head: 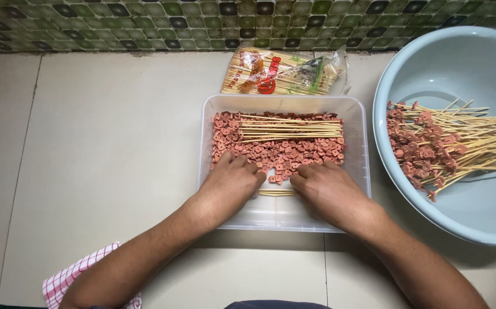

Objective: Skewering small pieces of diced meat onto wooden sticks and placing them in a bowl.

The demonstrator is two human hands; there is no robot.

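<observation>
Skewers point(276, 193), a few bare sticks, lie on the tray floor between both hands, their ends hidden under the knuckles. Nearest us, a red-and-white checked cloth point(70, 277) sits under the left forearm. Both hands are down in the clear plastic tray point(285, 220): left hand point(231, 183) palm-down, fingers curled into the pink meat pieces point(294, 154); right hand point(322, 186) the same, fingertips buried in the pile. Whether either one actually pinches a stick or a piece, I cannot tell. Further up the tray, a loose bundle of bare sticks point(294, 127) rests across the meat. Off to the right, a pale blue basin point(477, 217) holds loaded sticks point(442, 146), meat ends pointing left. Farthest back, against the green tiled wall point(145, 23), lies a clear flat packet of sticks point(282, 73) with a red round mark and green print.
</observation>
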